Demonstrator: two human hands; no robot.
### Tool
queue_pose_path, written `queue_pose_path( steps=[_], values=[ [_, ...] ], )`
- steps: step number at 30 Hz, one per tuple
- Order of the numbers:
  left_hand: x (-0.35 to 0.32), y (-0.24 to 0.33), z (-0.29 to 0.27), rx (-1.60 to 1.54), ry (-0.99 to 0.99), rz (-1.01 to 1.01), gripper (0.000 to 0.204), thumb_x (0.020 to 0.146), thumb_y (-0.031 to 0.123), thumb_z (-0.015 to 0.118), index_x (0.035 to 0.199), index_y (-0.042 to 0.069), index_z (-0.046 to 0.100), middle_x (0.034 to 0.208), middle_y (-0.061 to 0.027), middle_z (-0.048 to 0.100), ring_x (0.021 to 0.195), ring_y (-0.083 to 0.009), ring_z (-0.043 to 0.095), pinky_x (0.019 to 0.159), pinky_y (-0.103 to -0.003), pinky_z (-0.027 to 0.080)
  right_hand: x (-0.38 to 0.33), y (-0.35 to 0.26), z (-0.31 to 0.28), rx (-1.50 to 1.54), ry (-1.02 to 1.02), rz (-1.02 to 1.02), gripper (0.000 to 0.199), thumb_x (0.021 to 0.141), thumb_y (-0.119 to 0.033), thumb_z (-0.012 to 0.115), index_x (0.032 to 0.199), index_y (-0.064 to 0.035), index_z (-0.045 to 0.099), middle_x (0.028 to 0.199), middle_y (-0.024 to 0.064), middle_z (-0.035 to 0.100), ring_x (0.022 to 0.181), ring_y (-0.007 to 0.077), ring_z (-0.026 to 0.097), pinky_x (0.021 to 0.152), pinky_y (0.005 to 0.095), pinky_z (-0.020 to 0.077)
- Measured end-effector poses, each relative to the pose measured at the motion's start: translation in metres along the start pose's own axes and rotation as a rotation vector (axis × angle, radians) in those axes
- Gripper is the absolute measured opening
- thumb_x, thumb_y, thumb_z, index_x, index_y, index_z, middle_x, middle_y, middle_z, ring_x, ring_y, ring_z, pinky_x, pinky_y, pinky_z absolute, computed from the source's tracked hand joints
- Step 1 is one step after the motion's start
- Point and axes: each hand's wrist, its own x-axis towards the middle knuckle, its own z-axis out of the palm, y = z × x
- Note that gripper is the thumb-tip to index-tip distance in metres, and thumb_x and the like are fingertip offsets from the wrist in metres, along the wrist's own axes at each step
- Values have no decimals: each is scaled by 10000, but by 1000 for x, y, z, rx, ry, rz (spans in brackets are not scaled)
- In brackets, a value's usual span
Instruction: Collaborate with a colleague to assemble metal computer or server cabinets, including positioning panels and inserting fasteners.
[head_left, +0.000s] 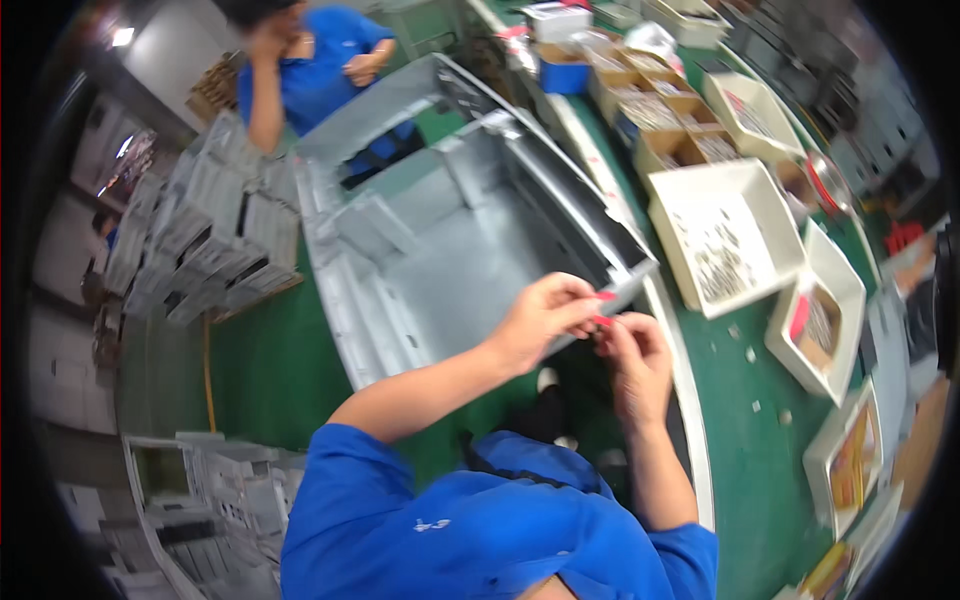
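My left hand and my right hand meet just in front of me, both pinching a small red piece between their fingertips. They hover at the near right corner of a large grey sheet-metal housing that lies open on the green surface. The red piece is tiny and partly hidden by my fingers, so its shape is unclear.
White trays of small parts line the green bench to my right, with cardboard boxes farther back. Stacks of grey metal parts stand at left. Another person in blue stands beyond the housing.
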Motion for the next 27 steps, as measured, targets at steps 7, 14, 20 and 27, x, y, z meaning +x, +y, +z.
queue_pose_path(
  steps=[7, 14, 20, 27],
  values=[
    [58, 9, -6, -49, -86, 76, 111, 797, 113, 543, 873, 44, 502, 760, -27, 560, 661, -82, 516, 594, -213, 425, 48, -16, 5, -155, -28, -166, 45, 802, -48, 525, 807, -18, 491, 776, 48, 531, 660, 95, 494, 593, 204, 398],
    [90, 24, -36, -15, 61, 168, 102, 802, 114, 532, 859, 40, 493, 758, -20, 545, 662, -76, 507, 579, -211, 425, 93, -4, 30, -187, -69, -199, 68, 808, -50, 519, 828, -6, 471, 817, 64, 523, 683, 103, 498, 616, 208, 396],
    [94, 14, -61, 67, 276, 227, 108, 796, 119, 539, 850, 38, 491, 745, -3, 518, 647, -65, 485, 562, -204, 417, 93, 0, 59, -277, -318, -27, 56, 792, 8, 509, 828, -15, 474, 826, 42, 512, 690, 74, 476, 630, 190, 389],
    [92, 12, -61, 107, 391, 292, 116, 790, 116, 559, 839, 28, 502, 728, -10, 533, 619, -51, 508, 520, -182, 412, 114, 22, 59, -531, -354, -145, 150, 729, -35, 609, 835, -38, 504, 666, -38, 439, 572, 30, 408, 518, 161, 348]
  ],
)
